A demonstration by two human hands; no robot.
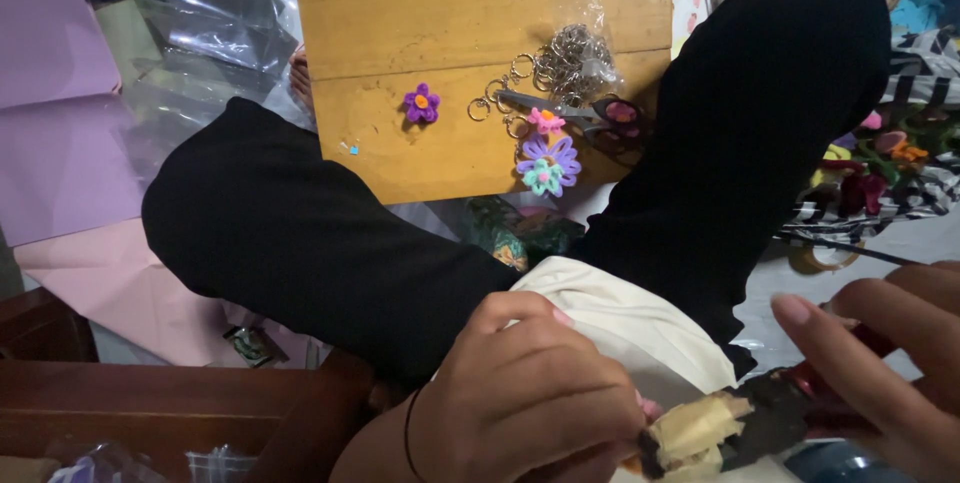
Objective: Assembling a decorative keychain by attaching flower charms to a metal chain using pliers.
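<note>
A wooden board is lying across the floor, bearing a purple flower, a lilac-and-teal flower, scissors and a heap of key rings. Pink paper and clear plastic bags are lying at its left.

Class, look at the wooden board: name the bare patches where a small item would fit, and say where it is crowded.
The wooden board is bare across its upper left, and along its lower left below the small purple flower. The right side is crowded: key rings, scissors and the large purple flower lie close together, some touching.
</note>
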